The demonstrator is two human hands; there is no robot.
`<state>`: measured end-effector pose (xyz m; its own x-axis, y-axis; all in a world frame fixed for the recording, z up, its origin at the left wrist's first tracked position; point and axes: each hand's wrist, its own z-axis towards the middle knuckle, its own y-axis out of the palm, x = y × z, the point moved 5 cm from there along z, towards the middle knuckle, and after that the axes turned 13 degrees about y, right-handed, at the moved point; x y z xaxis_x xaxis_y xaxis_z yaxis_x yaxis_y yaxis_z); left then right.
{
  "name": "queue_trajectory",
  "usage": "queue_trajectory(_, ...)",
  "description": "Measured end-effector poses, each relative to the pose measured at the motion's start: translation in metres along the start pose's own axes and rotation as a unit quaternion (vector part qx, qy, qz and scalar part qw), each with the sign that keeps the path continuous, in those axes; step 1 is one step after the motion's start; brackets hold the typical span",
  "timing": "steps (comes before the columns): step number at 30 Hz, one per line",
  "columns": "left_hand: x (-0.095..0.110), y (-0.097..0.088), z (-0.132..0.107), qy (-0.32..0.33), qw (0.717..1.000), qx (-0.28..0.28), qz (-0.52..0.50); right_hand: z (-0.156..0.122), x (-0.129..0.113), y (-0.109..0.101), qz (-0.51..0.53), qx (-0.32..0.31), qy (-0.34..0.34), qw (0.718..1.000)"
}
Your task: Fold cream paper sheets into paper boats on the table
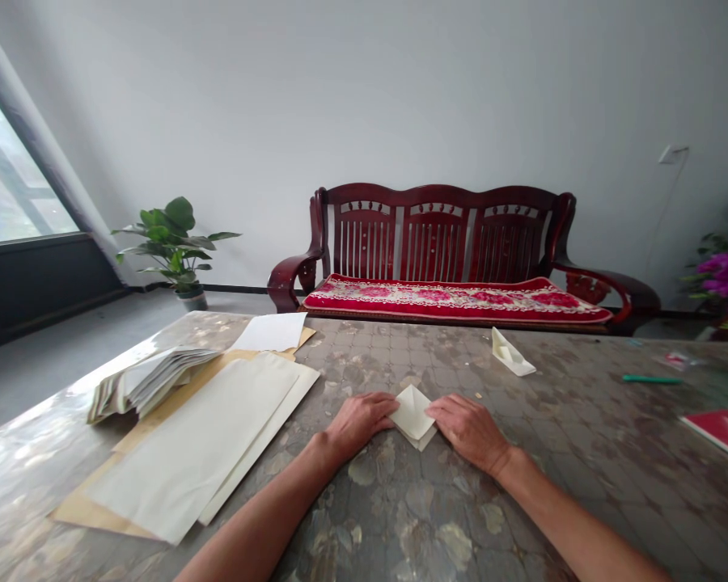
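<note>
A small folded paper square (413, 414), cream and turned like a diamond, lies on the table between my hands. Layers show along its lower right edge. My left hand (364, 420) rests at its left corner, fingers together on the paper. At the opposite corner, my right hand (468, 428) has its fingertips on the paper too. Both thumbs are mostly hidden. Beyond my right hand stands a folded paper boat (512, 354) in the same cream colour.
To the left, large paper sheets (206, 436) lie over brown paper (106, 505), beside a fanned paper stack (151, 380). On the right are a green pen (651, 379) and a red booklet (719, 430). A wooden bench (440, 242) stands behind the patterned table (425, 525).
</note>
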<state>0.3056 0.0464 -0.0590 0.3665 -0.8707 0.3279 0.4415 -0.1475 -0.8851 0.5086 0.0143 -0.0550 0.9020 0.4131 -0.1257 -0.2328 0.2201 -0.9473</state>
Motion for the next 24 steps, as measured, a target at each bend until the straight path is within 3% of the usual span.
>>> queue_trajectory(8,-0.0015,0.0003,-0.0027,-0.015,0.998,0.033,0.044,-0.001,0.0056,0.0046,0.043,0.023,0.038,0.998)
queue_trajectory(15,0.003,0.0038,-0.0001,0.005,0.992,0.013,0.126,-0.0012,0.0039,0.0036,0.056,0.029,0.036,0.997)
queue_trajectory(24,-0.0044,0.0019,-0.0001,-0.036,0.994,0.048,0.091,-0.0003,0.0074,0.0049,0.061,0.044,0.044,0.996)
